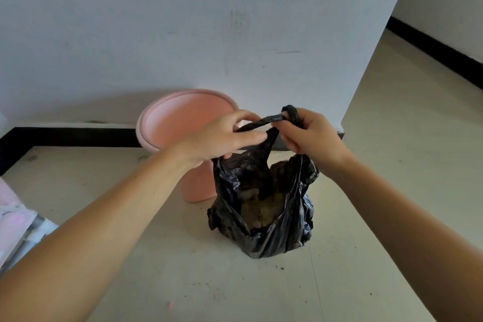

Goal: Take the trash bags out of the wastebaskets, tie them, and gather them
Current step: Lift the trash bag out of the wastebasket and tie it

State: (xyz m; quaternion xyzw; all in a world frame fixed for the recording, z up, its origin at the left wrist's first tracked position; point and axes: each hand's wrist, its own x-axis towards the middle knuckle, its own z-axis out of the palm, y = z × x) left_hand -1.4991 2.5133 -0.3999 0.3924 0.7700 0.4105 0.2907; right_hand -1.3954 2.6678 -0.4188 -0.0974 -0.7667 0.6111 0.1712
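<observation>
A black trash bag (264,206) stands on the floor in front of me, its mouth gaping with brownish waste visible inside. My left hand (222,136) and my right hand (311,136) both grip its two twisted handle strips above the bag. One strip runs across between the hands, and a loop of black plastic sticks up over my right fingers. A pink wastebasket (180,123) stands just behind and to the left of the bag, against the wall, with no bag showing inside it.
A white wall (183,34) with a black baseboard (73,136) rises right behind the wastebasket; its corner is at the right, where the floor opens into a passage. Pink and white cloth (18,225) lies at the left edge. Small crumbs dot the pale floor (183,269).
</observation>
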